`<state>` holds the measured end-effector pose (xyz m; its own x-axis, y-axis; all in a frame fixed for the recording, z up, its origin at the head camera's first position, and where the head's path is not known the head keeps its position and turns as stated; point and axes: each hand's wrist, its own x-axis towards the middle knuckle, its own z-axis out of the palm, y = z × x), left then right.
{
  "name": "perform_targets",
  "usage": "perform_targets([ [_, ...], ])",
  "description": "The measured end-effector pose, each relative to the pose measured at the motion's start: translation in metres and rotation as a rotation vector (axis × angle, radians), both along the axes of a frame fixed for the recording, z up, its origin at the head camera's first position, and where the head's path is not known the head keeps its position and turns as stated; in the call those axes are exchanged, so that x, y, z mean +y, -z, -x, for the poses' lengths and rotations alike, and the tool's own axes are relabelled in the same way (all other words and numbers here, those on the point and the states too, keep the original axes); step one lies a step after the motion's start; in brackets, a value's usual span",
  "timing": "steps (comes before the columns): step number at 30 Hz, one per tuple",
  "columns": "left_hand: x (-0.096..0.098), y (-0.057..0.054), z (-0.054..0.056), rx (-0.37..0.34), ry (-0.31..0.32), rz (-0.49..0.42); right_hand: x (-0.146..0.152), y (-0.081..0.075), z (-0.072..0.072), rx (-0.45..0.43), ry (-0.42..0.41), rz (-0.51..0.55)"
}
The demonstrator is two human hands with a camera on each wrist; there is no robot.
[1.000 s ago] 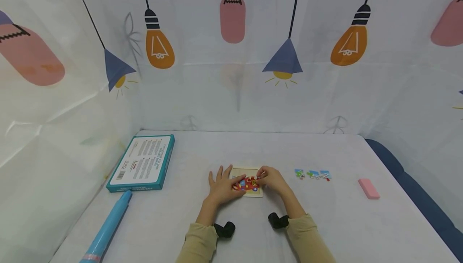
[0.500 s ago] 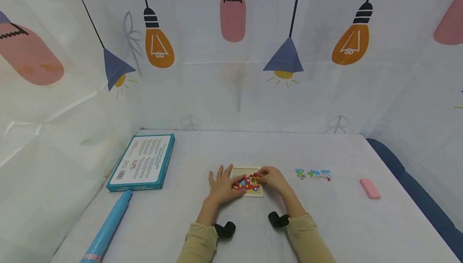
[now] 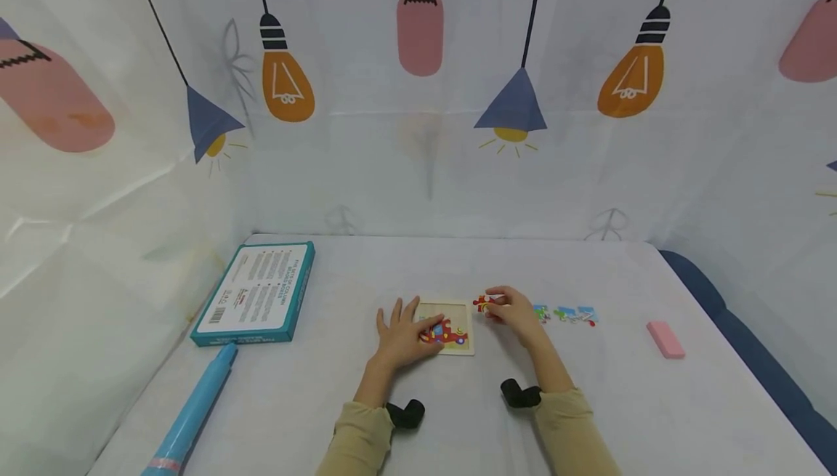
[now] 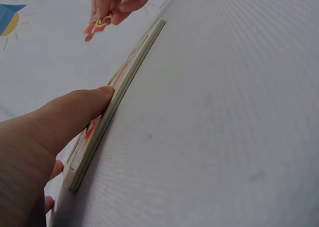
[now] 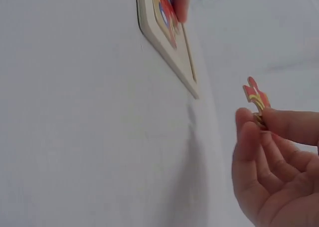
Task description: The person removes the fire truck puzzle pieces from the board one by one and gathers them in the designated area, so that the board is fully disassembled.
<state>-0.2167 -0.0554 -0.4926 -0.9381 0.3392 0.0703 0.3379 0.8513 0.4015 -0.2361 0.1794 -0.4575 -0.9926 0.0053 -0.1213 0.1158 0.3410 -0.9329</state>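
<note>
Fingers spread, my left hand (image 3: pixel 402 341) rests at the left side of a small wooden puzzle board (image 3: pixel 463 309), its thumb (image 4: pixel 84 105) lying across the board. Red and blue puzzle pieces (image 3: pixel 451 332) sit in the lower part of the frame, partly hidden by that hand. Just beyond the board's right edge, my right hand (image 3: pixel 516 312) pinches a red and yellow puzzle piece (image 5: pixel 256 95) between thumb and fingertips. The piece is held up off the board, its knobbed end sticking out of the fingers.
Several loose blue and green puzzle pieces (image 3: pixel 577 315) lie in a row right of my right hand. Farther right is a pink block (image 3: pixel 666 339). A teal-edged box (image 3: pixel 258 291) and a blue tube-like object (image 3: pixel 196 407) lie at left. A printed sheet (image 3: pixel 418 156) hangs behind the table.
My right hand has lifted the red and yellow puzzle piece off the board and carried it up and to the right. The left hand stays in place on the board.
</note>
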Motion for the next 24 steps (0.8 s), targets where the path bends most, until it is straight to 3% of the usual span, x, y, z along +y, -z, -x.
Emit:
perform_targets([
  [5, 0.001, 0.000, -0.002, -0.003, 0.002, -0.001, 0.023, -0.006, -0.007, -0.002, 0.073, 0.037],
  [11, 0.000, 0.001, -0.002, 0.024, -0.006, 0.016, 0.058, -0.013, -0.018, -0.016, 0.094, 0.078],
  [24, 0.000, -0.001, -0.003, 0.023, 0.000, 0.013, 0.135, -0.013, -0.048, -0.183, 0.202, -0.084],
])
